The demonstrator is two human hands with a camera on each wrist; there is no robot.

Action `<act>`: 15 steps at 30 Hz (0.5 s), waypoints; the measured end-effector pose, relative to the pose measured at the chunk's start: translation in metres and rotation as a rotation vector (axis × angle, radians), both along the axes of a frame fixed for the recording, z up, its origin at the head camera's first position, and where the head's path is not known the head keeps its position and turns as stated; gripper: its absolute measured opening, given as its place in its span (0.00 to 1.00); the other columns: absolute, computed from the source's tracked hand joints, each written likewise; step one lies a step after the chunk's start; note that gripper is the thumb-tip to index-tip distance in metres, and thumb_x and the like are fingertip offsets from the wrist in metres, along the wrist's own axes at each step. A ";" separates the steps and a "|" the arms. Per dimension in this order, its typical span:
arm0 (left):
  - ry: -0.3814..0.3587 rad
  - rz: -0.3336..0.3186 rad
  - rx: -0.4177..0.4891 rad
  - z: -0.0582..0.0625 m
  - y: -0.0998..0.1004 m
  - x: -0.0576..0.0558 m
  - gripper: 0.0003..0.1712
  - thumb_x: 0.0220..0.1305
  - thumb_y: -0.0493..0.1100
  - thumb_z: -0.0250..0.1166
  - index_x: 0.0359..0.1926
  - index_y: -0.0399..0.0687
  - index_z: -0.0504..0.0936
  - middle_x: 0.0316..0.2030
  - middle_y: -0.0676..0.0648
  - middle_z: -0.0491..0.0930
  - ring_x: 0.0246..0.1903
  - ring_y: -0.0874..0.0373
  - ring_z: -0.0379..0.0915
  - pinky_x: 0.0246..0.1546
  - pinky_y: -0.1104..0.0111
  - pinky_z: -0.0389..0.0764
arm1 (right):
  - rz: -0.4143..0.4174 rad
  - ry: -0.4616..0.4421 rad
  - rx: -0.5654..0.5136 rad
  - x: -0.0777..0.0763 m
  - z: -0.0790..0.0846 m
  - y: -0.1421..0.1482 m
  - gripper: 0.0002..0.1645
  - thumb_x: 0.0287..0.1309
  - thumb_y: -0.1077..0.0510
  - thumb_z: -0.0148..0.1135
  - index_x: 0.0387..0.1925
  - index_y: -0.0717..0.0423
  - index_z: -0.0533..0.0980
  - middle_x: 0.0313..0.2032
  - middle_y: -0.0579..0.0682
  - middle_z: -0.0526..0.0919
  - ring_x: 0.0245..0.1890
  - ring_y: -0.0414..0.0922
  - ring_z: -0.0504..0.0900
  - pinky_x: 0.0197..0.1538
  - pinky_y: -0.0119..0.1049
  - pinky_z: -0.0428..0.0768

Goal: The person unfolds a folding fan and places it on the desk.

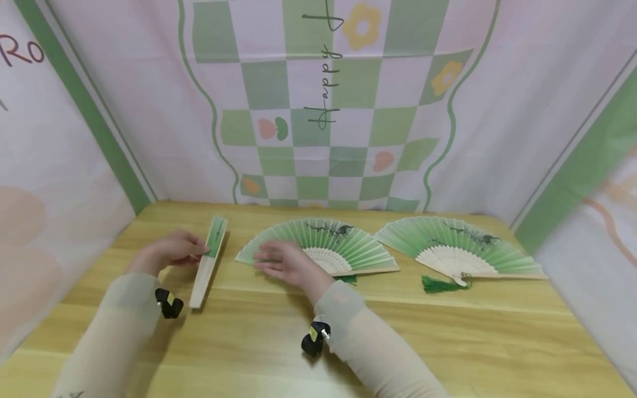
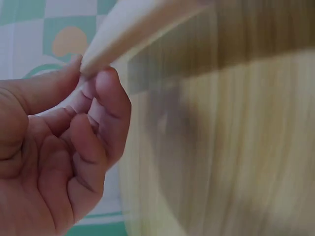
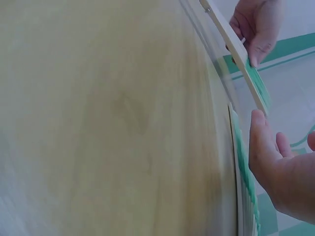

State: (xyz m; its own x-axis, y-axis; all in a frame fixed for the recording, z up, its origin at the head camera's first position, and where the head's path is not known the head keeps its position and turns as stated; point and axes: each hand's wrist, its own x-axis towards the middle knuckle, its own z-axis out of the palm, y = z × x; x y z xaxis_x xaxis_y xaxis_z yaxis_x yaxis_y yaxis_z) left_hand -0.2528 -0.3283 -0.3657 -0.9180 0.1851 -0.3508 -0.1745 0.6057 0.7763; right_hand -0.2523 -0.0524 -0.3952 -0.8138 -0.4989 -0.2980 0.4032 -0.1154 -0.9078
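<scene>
At the left of the head view my left hand (image 1: 171,249) pinches a folded hand fan (image 1: 201,279) between thumb and fingertips. Its upper part is green cloth and its lower part pale sticks. The left wrist view shows the same pinch on the fan's pale edge (image 2: 128,32). My right hand (image 1: 288,265), fingers extended, is over the left part of a spread green fan (image 1: 368,251) and holds nothing. Whether it touches that fan cannot be told. In the right wrist view, the folded fan (image 3: 231,39) slants toward my right hand's fingertips (image 3: 257,118).
Another spread green fan (image 1: 413,232) with a dark branch print lies to the right, a green tassel (image 1: 440,284) at its pivot. The wooden table (image 1: 239,342) meets a checked cloth backdrop (image 1: 311,160) behind. Small black cameras (image 1: 169,304) sit on both wrists.
</scene>
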 end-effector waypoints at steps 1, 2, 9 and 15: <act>0.000 -0.005 0.019 -0.001 0.004 0.001 0.10 0.72 0.39 0.58 0.40 0.34 0.79 0.26 0.54 0.77 0.26 0.66 0.74 0.29 0.76 0.79 | 0.007 -0.002 -0.002 0.001 -0.001 -0.001 0.27 0.74 0.55 0.43 0.67 0.67 0.64 0.65 0.66 0.72 0.66 0.62 0.73 0.68 0.44 0.73; -0.002 -0.009 0.035 -0.002 0.008 0.002 0.10 0.72 0.39 0.58 0.41 0.34 0.79 0.26 0.54 0.77 0.27 0.66 0.75 0.30 0.75 0.80 | 0.016 -0.004 -0.003 0.002 -0.001 -0.001 0.27 0.74 0.55 0.43 0.67 0.67 0.64 0.65 0.66 0.72 0.66 0.62 0.73 0.70 0.45 0.71; 0.017 -0.072 0.057 -0.002 0.032 0.004 0.14 0.73 0.41 0.57 0.46 0.31 0.77 0.29 0.54 0.79 0.30 0.64 0.77 0.36 0.71 0.83 | 0.054 -0.001 -0.007 0.006 -0.001 -0.003 0.28 0.75 0.54 0.43 0.69 0.66 0.63 0.65 0.65 0.73 0.65 0.62 0.73 0.70 0.46 0.71; 0.032 -0.120 0.101 -0.002 0.049 0.002 0.17 0.73 0.41 0.57 0.50 0.29 0.77 0.32 0.51 0.80 0.33 0.62 0.78 0.41 0.68 0.84 | 0.035 -0.011 -0.018 0.006 -0.002 0.000 0.28 0.75 0.55 0.44 0.69 0.66 0.63 0.65 0.65 0.73 0.65 0.61 0.73 0.70 0.46 0.71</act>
State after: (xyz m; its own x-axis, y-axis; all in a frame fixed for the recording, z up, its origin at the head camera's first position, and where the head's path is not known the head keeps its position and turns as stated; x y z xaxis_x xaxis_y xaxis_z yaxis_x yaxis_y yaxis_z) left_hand -0.2509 -0.2794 -0.3679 -0.8976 0.3271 -0.2956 -0.0794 0.5396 0.8382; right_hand -0.2464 -0.0524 -0.3970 -0.7927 -0.5321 -0.2976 0.4170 -0.1171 -0.9013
